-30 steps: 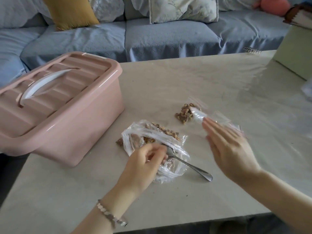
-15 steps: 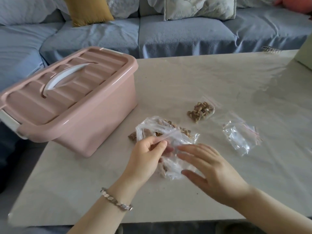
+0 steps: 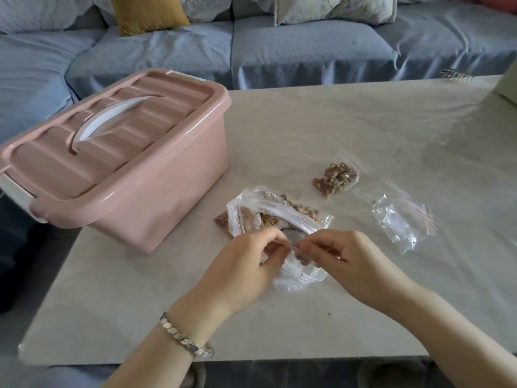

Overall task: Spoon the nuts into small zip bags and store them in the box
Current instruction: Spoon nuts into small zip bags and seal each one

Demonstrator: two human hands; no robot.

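Table (image 3: 307,121), left hand (image 3: 246,270), right hand (image 3: 355,264) pinch bag (image 3: 300,277)

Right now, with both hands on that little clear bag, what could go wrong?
The left hand and right hand pinch the little bag by its top edge; a slip could drop it, and crumbs already dot the table. The big nut bag lies open beside the hands, so a nudge might scatter nuts. The pink box has its lid on, so storing needs a free hand.

Table (image 3: 307,130): pale, stone-like top.
Sofa (image 3: 293,51): blue-grey, placed behind the table.
Yellow cushion (image 3: 148,12): laid on the sofa, beyond the table's far-left corner.
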